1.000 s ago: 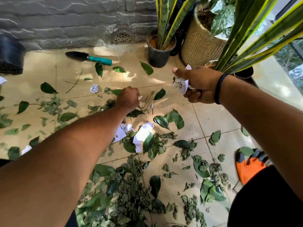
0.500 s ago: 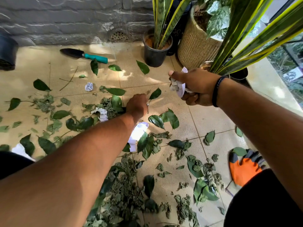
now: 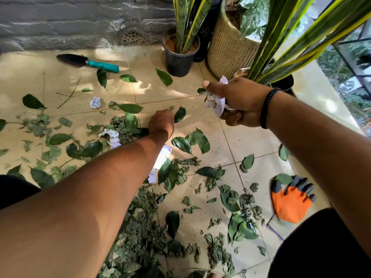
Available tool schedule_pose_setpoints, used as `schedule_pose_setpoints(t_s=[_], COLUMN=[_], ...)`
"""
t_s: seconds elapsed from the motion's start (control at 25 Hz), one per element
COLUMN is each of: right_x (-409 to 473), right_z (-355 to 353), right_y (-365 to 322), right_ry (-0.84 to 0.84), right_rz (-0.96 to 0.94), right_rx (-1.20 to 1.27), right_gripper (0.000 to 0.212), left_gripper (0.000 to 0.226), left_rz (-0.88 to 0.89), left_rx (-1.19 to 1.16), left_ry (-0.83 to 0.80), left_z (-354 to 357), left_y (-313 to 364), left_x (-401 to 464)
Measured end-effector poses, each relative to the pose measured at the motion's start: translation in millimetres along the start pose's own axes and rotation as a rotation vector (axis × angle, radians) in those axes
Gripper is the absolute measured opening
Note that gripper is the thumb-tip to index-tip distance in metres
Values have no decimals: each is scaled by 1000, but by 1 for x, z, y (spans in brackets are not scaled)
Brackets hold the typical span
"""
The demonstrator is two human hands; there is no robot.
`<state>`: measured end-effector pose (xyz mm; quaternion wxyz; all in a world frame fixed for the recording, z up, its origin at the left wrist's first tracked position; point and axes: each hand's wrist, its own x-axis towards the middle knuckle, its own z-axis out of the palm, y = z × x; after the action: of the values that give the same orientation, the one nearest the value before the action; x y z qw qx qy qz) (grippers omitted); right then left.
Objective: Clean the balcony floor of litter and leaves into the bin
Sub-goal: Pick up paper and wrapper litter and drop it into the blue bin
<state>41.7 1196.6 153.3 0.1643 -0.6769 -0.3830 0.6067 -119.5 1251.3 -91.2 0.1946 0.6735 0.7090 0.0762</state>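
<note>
Green leaves (image 3: 198, 139) and dry crumbled leaf bits (image 3: 140, 233) litter the tan floor tiles (image 3: 241, 141). My right hand (image 3: 243, 101) is held above the floor and grips a wad of crumpled white paper (image 3: 214, 103). My left hand (image 3: 161, 122) reaches down to the floor beside a leaf (image 3: 179, 114), at the edge of a leaf clump; its fingers are hidden under the back of the hand. More paper lies loose: a small ball (image 3: 95, 102), a scrap (image 3: 111, 135) and a larger piece (image 3: 162, 155) partly under my left forearm. No bin is in view.
A trowel with a teal handle (image 3: 100, 64) lies near the grey wall. A black pot (image 3: 178, 57) and a woven pot (image 3: 226, 45) with plants stand at the back right. An orange and black glove (image 3: 291, 201) lies on the right. A floor drain (image 3: 133, 38) sits in the wall.
My left hand has moved nearer along the floor, and leaves and a paper scrap now lie gathered to its left. My right hand still holds the paper wad.
</note>
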Motion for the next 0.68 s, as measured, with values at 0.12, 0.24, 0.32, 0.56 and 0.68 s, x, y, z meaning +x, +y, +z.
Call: schedule_pose_setpoints(t_s=[0.12,0.24,0.32,0.56,0.68], right_x=[3,4,4,12,15], right_z=[1,8,13,20,22], right_y=[-2,-5,-7,-8,-8], right_ry=[8,-4,-13,-20,-14], right_rz=[-16,-29,-29,-13,-14], right_rx=[3,5,9,-34,-38], right_gripper=[54,52,43,39,37], left_gripper=[21,20,18,12,18], left_rz=[2,82,142,220,211], left_rx=[-141,-196,-216,-187,-173], left_ry=[-41,-111,-148,-64,-39], left_z=[-3,-4,-2,-1,-8], left_y=[-13,-27,-35,-47,-45], left_x=[7,3,2,-7,-9])
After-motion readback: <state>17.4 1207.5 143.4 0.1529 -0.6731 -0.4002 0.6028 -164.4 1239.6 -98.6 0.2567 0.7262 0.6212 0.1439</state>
